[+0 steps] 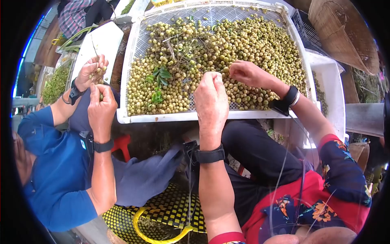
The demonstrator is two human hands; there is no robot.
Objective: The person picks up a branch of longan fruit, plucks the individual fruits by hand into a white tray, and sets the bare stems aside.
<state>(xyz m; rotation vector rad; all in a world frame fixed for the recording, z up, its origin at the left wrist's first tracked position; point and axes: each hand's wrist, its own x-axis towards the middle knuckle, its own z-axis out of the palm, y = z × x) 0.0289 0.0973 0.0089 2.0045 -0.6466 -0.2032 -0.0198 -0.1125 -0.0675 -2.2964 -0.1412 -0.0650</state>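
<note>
My left hand [211,97] is raised over the front edge of a white mesh tray [162,118], its fingers curled and pressed together. Anything inside that grip is hidden. My right hand [248,74] hovers above the heap, fingers bent inward, and I cannot make out what they hold. Small round yellow-green fruits [260,49] cover most of the tray. Among them lie thin brown stems [178,49] and a sprig of green leaves [159,76], left of my left hand. Both my wrists carry black bands.
At the left, a co-worker in a blue shirt [61,162] pinches a fruit stem [94,44] between two hands. A white board [107,38] stands beside the tray. A black-and-yellow woven basket [162,209] sits below; a white bin [331,85] and wicker basket [341,32] are right.
</note>
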